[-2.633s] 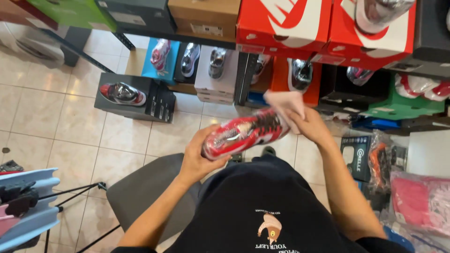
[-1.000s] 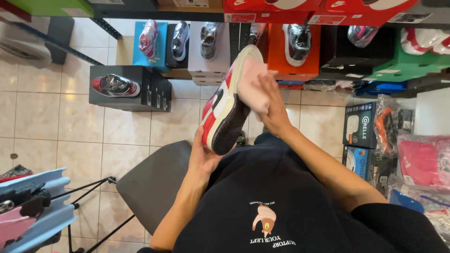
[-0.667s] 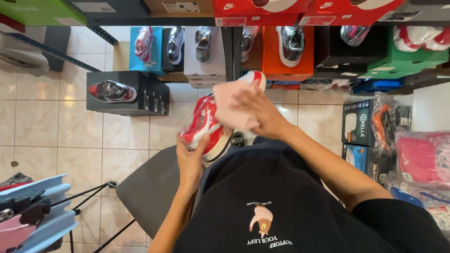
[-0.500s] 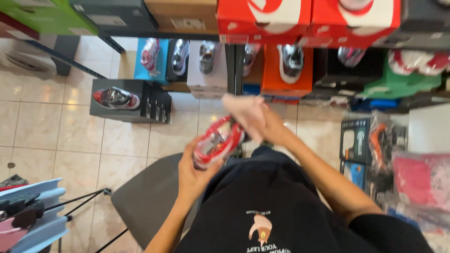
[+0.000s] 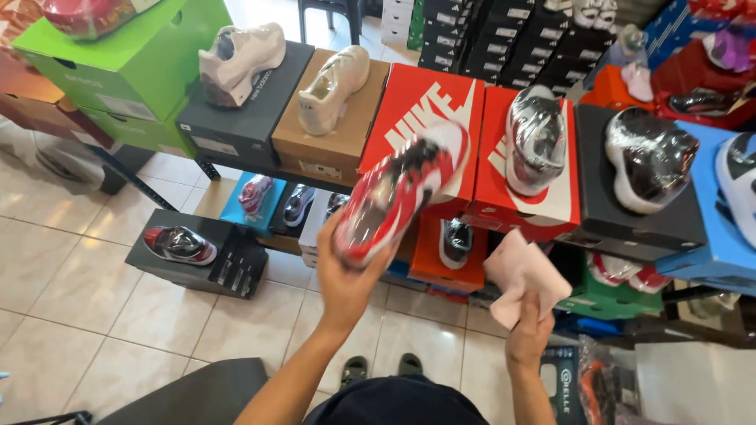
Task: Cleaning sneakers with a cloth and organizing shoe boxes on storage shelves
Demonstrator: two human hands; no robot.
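My left hand (image 5: 346, 277) grips a red, white and black sneaker wrapped in clear plastic (image 5: 398, 191), held up at arm's length in front of a red shoe box (image 5: 409, 110) on the shelf. My right hand (image 5: 529, 330) is lower and to the right, closed on a folded pink cloth (image 5: 522, 275). The cloth is apart from the sneaker. Both forearms reach up from the bottom of the view.
A shelf carries shoe boxes with wrapped sneakers on top: green (image 5: 134, 59), black (image 5: 244, 110), brown (image 5: 335, 118), red (image 5: 535, 189), black (image 5: 638, 212). More boxed shoes stand below on the tiled floor (image 5: 87, 291). A grey seat (image 5: 197, 393) is at bottom left.
My left hand has lifted the sneaker up toward the shelf. My right hand with the pink cloth has come off the shoe and dropped to the right. The view has tilted upward.
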